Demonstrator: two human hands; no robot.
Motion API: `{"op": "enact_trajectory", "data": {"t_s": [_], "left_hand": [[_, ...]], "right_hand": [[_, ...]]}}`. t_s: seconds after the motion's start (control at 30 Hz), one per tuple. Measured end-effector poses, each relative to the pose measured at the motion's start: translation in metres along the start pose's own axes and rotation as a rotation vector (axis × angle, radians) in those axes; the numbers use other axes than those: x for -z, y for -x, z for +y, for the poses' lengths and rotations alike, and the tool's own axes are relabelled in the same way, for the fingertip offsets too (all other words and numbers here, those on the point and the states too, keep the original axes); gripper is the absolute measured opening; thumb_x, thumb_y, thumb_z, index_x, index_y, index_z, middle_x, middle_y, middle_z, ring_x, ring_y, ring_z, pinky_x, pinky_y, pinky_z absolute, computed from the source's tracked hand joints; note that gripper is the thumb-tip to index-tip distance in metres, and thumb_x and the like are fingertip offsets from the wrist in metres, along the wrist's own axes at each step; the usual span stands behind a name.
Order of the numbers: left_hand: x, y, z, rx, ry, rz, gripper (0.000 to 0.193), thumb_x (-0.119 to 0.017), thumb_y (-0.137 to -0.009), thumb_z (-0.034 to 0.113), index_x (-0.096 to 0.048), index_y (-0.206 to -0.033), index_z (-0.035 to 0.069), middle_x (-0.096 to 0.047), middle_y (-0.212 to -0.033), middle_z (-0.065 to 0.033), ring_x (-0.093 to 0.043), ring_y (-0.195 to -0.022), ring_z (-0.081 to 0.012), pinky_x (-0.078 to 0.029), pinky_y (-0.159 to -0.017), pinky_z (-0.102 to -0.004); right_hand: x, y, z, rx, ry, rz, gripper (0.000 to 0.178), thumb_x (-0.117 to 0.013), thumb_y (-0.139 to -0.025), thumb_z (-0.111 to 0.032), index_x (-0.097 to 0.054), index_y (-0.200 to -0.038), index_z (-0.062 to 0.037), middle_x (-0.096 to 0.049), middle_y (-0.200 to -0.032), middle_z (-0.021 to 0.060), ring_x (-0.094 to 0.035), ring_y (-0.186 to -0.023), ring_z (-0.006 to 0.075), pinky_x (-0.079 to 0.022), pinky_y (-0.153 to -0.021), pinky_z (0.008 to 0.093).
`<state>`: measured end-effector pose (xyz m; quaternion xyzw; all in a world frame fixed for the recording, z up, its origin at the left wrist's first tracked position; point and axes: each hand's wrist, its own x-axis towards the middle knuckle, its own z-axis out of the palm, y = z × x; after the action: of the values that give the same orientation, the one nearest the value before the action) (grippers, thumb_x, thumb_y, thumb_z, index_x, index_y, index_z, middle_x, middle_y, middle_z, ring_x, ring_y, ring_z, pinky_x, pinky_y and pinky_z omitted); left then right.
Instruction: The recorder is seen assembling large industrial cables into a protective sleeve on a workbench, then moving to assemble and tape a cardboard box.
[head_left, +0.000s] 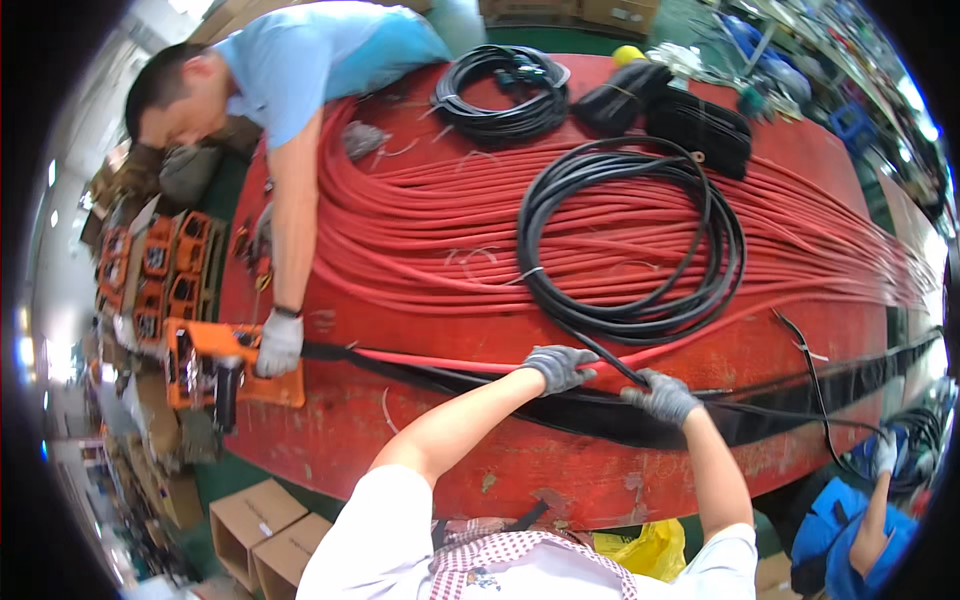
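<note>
From where I sit, both gloved hands are in my view, near the middle of the frame. My left hand point(560, 370) is curled nearly closed over the red cable point(440, 362), which runs in from the left and passes on toward the right. My right hand point(663, 397), just below and to the right, has its fingers bent round the black cable point(610, 362) — how tight either grip is, I cannot tell.

That black cable slants down from a black coil point(533, 235) right of centre, which lies on top of a broad bundle of red cables point(430, 240) spread over the red bench point(450, 470). A long black sleeve point(600, 420) lies below my hands and stretches toward the right edge of the frame.

At the top of the frame sits a second black coil point(490, 125), with two dark pouches point(700, 130) to its right. At the upper left a co-worker leans over the bench — a gloved hand point(280, 343) on an orange tool point(220, 337). At the lower right, a person in blue point(850, 540) reaches toward more black cabling.
</note>
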<state>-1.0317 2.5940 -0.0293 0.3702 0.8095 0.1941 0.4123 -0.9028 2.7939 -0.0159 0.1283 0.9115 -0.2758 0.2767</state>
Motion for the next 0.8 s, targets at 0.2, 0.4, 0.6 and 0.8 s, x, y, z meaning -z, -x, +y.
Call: {"op": "enact_trajectory", "data": {"t_s": [0.2,0.4,0.6,0.8], "left_hand": [[0.008,0.031,0.001,-0.024,-0.044,0.149,0.036,-0.045,-0.083,0.038,-0.053,-0.11,0.014,-0.06,-0.095,-0.0142,-0.056,-0.089,-0.0313,-0.043,-0.077,-0.0404],[-0.002,0.025,0.011,-0.27,-0.045,0.301,0.028,-0.051,-0.079,0.031,-0.055,-0.094,0.008,-0.058,-0.089,-0.0142,-0.055,-0.086,-0.0326,-0.044,-0.073,-0.0412],[-0.034,0.041,0.009,-0.337,-0.094,0.307,0.017,-0.056,-0.078,0.015,-0.055,-0.093,0.009,-0.058,-0.085,-0.0115,-0.056,-0.079,-0.0306,-0.045,-0.066,-0.0376],[-0.047,0.042,0.006,-0.391,-0.103,0.289,0.022,-0.055,-0.078,0.019,-0.052,-0.098,0.011,-0.056,-0.084,-0.0109,-0.055,-0.078,-0.0299,-0.045,-0.067,-0.0392]], "right_hand": [[0.039,0.001,0.051,0.042,-0.014,0.326,0.016,-0.058,-0.075,-0.023,-0.058,-0.076,-0.0071,-0.06,-0.072,0.014,-0.059,-0.068,0.0292,-0.047,-0.064,0.0378],[0.208,-0.012,-0.008,0.43,0.775,1.208,0.025,-0.06,-0.065,-0.021,-0.057,-0.086,-0.0089,-0.056,-0.079,0.0087,-0.053,-0.073,0.0274,-0.041,-0.069,0.0399],[0.136,-0.047,0.02,-0.068,0.865,0.718,0.031,-0.043,-0.08,-0.012,-0.053,-0.109,-0.0128,-0.044,-0.123,0.0091,-0.035,-0.121,0.0258,-0.01,-0.1,0.0577],[0.038,0.042,0.034,0.059,0.224,-0.069,0.049,-0.066,-0.066,-0.044,-0.058,-0.098,-0.0081,-0.058,-0.098,0.0131,-0.054,-0.093,0.0277,-0.039,-0.087,0.0378]]}}
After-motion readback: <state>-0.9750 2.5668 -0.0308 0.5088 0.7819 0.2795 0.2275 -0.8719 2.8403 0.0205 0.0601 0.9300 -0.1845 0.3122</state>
